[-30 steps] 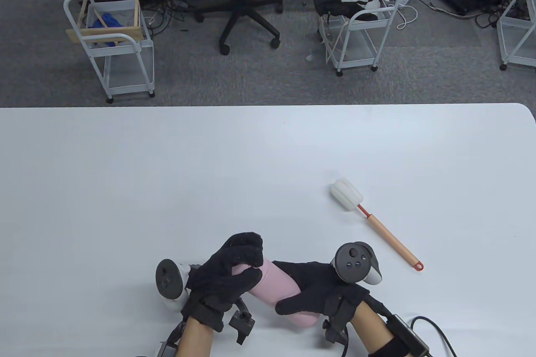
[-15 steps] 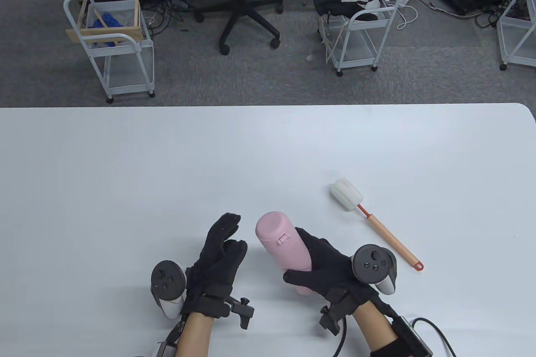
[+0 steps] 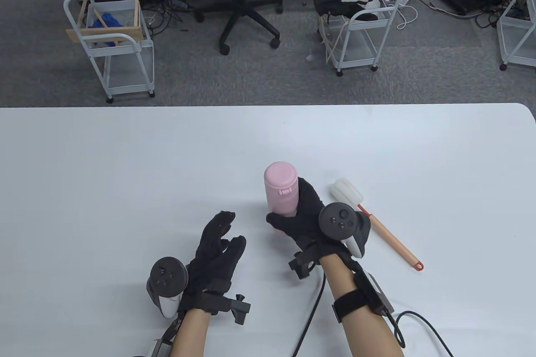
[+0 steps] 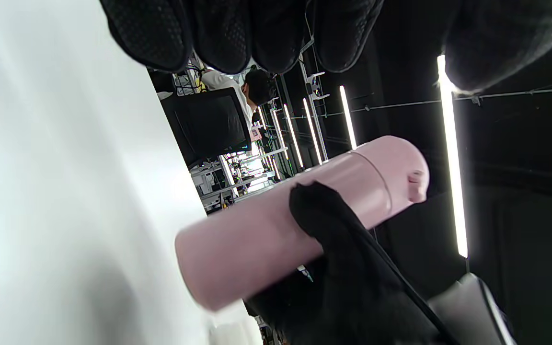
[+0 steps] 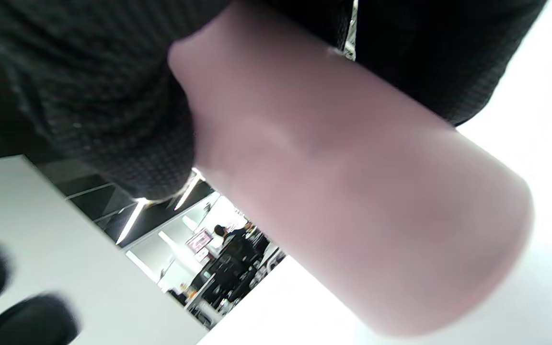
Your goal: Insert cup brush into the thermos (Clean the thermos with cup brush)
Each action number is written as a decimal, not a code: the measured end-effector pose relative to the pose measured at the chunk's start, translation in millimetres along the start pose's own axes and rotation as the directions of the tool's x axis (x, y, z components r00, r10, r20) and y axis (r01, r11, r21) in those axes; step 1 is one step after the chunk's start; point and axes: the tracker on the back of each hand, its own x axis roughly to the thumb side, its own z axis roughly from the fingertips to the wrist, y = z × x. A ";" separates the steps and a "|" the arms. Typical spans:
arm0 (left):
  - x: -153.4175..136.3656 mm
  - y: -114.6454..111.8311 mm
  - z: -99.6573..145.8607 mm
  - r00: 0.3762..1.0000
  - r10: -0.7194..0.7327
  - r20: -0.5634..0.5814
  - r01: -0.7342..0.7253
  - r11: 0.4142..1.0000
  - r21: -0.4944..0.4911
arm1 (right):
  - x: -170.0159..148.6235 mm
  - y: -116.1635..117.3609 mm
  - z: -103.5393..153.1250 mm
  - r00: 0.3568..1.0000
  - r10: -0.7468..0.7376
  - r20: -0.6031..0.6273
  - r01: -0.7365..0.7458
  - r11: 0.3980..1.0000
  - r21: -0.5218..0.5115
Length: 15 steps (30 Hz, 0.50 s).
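Table view: right hand (image 3: pixel 307 217) grips the pale pink thermos (image 3: pixel 281 187) mid-body, lid shut, raised off the white surface (image 3: pixel 125 164). Cup brush (image 3: pixel 368 217), white sponge head and orange handle, lies just right. Left hand (image 3: pixel 217 248) hangs open, empty.

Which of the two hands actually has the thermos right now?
The right hand grips the pink thermos around its body, lid closed. The left hand is open and holds nothing.

Right hand (image 3: pixel 307 217) with thermos (image 3: pixel 281 189) blocks near-side path to brush (image 3: pixel 374 223). Brush handle end open from right. Left hand (image 3: pixel 215 254) apart, white table (image 3: pixel 125 173) around it.
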 end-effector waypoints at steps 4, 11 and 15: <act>-1.1 -0.1 1.1 1.000 -0.019 -0.012 0.019 1.000 -0.015 | -10.9 10.1 -18.9 0.998 0.027 -0.060 -0.032 0.997 -0.072; 0.4 0.9 1.3 0.998 -0.070 -0.004 0.070 0.998 -0.010 | -24.8 24.6 -19.8 0.991 0.096 -0.091 -0.103 0.992 -0.069; -1.0 1.2 1.5 0.997 -0.071 -0.023 0.071 0.997 -0.015 | -26.7 24.8 -18.4 0.982 0.153 -0.109 -0.157 0.987 -0.030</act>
